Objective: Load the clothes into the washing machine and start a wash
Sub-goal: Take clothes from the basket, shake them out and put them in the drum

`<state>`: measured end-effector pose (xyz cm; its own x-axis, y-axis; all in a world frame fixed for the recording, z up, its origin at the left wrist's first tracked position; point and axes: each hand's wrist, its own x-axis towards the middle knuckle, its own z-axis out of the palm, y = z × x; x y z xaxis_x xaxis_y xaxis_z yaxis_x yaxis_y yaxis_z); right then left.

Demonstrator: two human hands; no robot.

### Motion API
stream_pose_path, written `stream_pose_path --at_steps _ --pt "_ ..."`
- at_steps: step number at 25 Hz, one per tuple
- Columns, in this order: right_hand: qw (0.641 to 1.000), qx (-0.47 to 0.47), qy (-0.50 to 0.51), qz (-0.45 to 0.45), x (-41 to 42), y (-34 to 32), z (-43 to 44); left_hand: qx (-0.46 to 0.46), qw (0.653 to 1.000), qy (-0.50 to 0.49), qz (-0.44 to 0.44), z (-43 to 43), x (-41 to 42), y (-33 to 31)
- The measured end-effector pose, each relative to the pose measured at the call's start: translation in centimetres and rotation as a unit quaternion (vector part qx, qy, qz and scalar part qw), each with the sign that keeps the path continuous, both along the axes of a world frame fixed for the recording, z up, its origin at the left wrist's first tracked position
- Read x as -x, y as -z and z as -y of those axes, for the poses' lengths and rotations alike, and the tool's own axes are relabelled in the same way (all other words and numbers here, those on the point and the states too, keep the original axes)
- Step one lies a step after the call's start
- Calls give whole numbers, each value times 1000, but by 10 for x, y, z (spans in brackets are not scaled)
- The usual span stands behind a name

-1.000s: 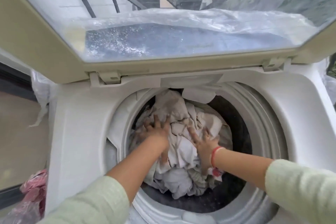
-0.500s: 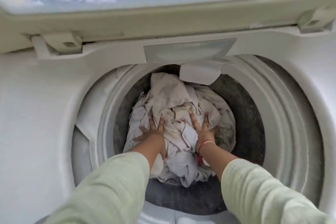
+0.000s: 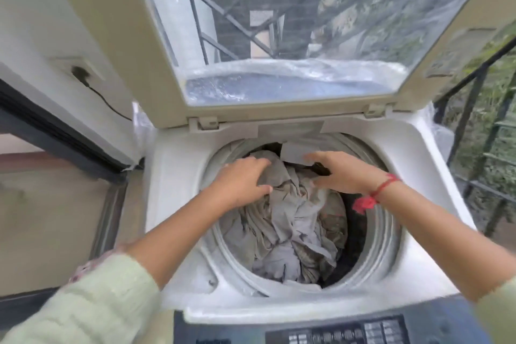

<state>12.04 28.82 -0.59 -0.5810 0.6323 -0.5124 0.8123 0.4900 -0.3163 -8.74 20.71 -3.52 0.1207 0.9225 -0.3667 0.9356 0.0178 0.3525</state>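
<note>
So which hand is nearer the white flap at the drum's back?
Right: the right hand is beside the white flap; the left hand sits further left, over the clothes.

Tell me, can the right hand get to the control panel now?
Probably yes. The right hand holds nothing above the clothes, and the control panel at the near edge is uncovered.

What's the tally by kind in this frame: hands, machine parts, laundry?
Hands: 2, left hand and right hand
Washing machine: 1
Lid, open: 1
Control panel: 1
Clothes pile: 1, single garments cannot be told apart
Red wrist thread: 1
Total: 7
</note>
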Motion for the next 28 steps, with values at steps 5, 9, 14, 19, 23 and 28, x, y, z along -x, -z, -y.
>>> stream_pose_path --at_steps 5,9,14,19,23,28 --pt "977 -91 65 -181 33 -59 110 -250 956 -126 90 123 59 -58" --pt "947 -105 87 -291 102 -73 224 -312 906 -256 129 245 107 -58" --pt "944 39 -35 -324 236 -66 364 -274 847 -433 141 430 182 0" --pt "950 75 -20 -303 330 -28 435 -182 790 -574 113 555 250 65" --pt "974 97 -7 -206 367 29 444 -41 824 -552 121 576 289 118" --pt "988 119 39 -89 385 159 430 54 872 -477 102 549 319 213"
